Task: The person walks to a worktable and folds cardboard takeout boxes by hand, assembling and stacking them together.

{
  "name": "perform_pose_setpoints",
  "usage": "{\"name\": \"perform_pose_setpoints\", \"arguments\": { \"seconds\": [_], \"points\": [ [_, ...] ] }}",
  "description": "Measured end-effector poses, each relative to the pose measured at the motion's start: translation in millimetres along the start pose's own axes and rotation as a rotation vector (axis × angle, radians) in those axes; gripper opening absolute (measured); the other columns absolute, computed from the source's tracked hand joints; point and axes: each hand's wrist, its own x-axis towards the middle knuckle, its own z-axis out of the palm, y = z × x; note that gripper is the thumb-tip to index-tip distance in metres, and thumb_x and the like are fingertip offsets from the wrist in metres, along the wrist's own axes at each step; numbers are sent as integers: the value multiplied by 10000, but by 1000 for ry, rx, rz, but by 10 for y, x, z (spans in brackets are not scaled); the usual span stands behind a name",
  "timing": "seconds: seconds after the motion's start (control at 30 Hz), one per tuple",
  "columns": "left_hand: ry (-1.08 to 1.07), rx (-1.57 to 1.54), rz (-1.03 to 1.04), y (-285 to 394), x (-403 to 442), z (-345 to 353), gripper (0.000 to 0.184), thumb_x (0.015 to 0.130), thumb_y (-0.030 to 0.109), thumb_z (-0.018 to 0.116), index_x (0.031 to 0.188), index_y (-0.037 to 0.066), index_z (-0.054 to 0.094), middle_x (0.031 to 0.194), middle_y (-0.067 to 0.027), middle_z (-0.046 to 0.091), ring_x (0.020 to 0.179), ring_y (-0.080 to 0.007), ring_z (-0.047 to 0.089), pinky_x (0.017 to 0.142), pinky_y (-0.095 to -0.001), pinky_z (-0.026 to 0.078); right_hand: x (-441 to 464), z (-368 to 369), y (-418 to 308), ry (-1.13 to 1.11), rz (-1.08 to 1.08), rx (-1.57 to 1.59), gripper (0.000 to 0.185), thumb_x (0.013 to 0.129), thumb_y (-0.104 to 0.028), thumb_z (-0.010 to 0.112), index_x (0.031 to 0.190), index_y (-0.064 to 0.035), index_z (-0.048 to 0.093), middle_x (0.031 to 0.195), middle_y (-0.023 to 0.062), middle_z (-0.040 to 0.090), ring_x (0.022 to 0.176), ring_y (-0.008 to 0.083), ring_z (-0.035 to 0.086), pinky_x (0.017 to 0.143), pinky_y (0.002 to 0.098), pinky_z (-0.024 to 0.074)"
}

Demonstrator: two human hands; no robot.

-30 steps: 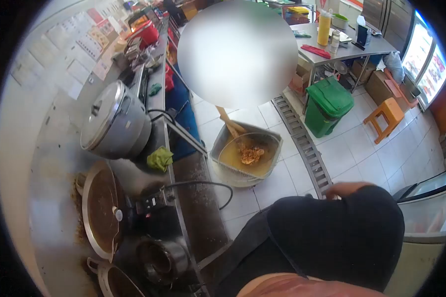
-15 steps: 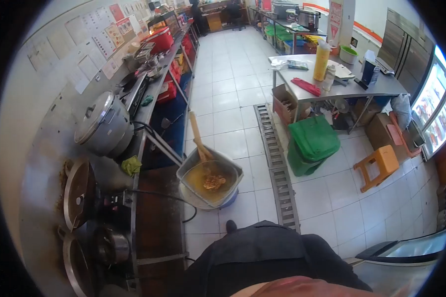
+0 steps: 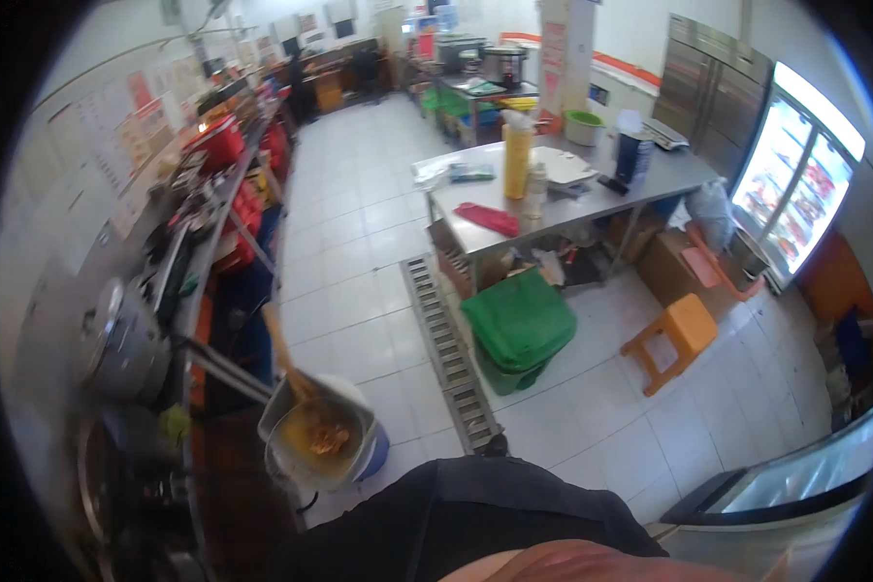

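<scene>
Neither of my hands shows; only my dark clothing (image 3: 495, 509) and a close, blurred patch of bare skin at the bottom edge are in view. Ahead and to the left of me stands a square-mouthed container (image 3: 364, 448) on top of a round white-and-blue bucket. Cloudy yellowish liquid with brown pieces of food (image 3: 330, 438) lies inside it. A long wooden paddle (image 3: 278, 341) leans up out of the container, its lower end in or near the liquid.
A steel counter with a large lidded pot (image 3: 126, 344) runs along the left wall. To the right are a floor drain grate (image 3: 443, 339), a green lidded bin (image 3: 519, 315), an orange stool (image 3: 684, 335), a steel table (image 3: 480, 233) and a lit glass-door fridge (image 3: 795, 184).
My view has swung to the right, so the container, paddle and left counter sit further left. The bin, table and fridge are now nearer the middle. A dark shoe shows near the drain grate.
</scene>
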Motion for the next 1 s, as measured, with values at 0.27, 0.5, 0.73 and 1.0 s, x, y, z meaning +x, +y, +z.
{"name": "perform_pose_setpoints", "arguments": {
  "seconds": [0.27,0.5,0.73,1.0],
  "points": [
    [-195,440,173,2593,1138,-620,693,977,581,658,1401,34,621,1240,-155,720,1144,-276,675,1019,-429,513,67,-777,291,207,190,251,409,902,-300,744,1245,-77,734,1189,200,742,1121,330,692,921,451,544],
    [-456,662,284,4500,1662,-236,695,979,590,650,1397,34,626,1240,-153,720,1145,-275,675,1022,-430,511,230,-1105,559,271,324,416,398,915,-303,732,1243,-76,736,1191,200,743,1129,330,691,936,445,539],
    [-416,167,88,5142,2751,-159,714,1000,643,571,1385,47,651,1241,-140,721,1139,-268,670,1036,-446,498,970,-1947,893,214,278,400,389,929,-306,719,1241,-75,738,1194,200,744,1137,331,690,950,440,535],
    [-62,-70,-23,5464,2683,-346,706,1028,655,500,1356,56,682,1233,-130,725,1119,-257,673,1014,-454,507,2136,-3937,1653,93,-47,142,379,944,-309,704,1239,-74,740,1196,200,745,1146,332,688,967,434,530]
  ]
}}
